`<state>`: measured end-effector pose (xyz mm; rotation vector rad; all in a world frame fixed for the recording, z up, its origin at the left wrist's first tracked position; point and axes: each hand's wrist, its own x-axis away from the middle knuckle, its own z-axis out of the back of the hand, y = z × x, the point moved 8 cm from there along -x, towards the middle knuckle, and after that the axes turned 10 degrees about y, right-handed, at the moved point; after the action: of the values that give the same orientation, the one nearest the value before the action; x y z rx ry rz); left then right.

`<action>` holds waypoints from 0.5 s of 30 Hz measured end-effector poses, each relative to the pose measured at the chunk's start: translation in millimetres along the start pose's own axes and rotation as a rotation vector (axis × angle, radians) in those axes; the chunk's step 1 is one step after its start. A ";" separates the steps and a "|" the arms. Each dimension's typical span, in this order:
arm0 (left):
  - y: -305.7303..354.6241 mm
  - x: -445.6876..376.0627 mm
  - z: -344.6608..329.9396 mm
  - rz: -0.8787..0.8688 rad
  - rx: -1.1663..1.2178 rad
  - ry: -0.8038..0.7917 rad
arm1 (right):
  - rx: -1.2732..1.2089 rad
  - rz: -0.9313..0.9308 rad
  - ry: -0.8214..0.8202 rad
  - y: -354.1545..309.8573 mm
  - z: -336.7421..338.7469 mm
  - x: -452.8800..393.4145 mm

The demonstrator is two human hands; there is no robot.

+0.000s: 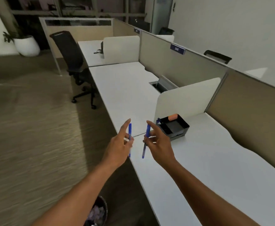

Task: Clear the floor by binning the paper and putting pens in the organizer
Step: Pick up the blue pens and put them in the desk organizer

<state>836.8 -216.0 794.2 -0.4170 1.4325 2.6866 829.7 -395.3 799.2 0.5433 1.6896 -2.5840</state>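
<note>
Left hand (119, 144): pinches a blue pen (129, 139) between thumb and curled fingers, index finger extended upward; the pen stands roughly upright, just over the desk's front edge. Right hand (159, 144): grips a second blue pen (145, 141) in like manner, index finger raised, the pen tilted slightly with its lower end toward the left hand. The two pens are near each other but apart; neither touches the desk.

Beyond the right hand, the black organizer (172, 126) sits on the white desk (215, 160), against the foot of a cream divider panel (187, 98). Its compartments are open at the top; an orange item (172, 117) lies at its rear, and something dark blue stands at its left corner, too small to identify.

At the lower edge, between the forearms, a bin (99, 212) stands on the floor with pale crumpled material inside, probably paper. The visible carpet (27, 128) shows no loose paper or pens.

Assessment: the paper step appears done; the pen step is in hand, with both pens lifted and not yet stowed. The next move calls for carrying each pen forward and to the right over the organizer, aligning it with a compartment deep enough to take it, and lowering before letting go. The right hand sits nearer and would reasonably go first.
</note>
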 end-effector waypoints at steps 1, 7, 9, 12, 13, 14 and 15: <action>0.1 -7.4 -13.6 0.012 0.019 -0.027 | -0.003 -0.015 0.016 9.0 8.9 -6.8; -7.6 -40.3 -77.0 0.071 0.071 -0.142 | 0.024 -0.129 0.092 69.8 43.0 -40.3; -13.7 -46.9 -90.5 0.097 0.076 -0.165 | 0.030 -0.166 0.114 89.8 50.6 -49.6; -23.8 -53.7 -103.3 0.128 0.081 -0.184 | 0.051 -0.214 0.172 113.4 60.6 -65.1; -27.0 -55.3 -106.2 0.135 0.083 -0.187 | 0.056 -0.228 0.193 120.2 62.9 -71.6; -30.3 -56.6 -108.7 0.146 0.092 -0.191 | 0.055 -0.241 0.211 126.8 64.4 -78.9; -33.7 -57.3 -110.9 0.164 0.105 -0.195 | 0.050 -0.250 0.229 132.9 65.7 -87.4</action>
<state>920.9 -284.5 723.8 -0.0301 1.6029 2.6676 919.0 -525.3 730.2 0.6972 1.8750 -2.8387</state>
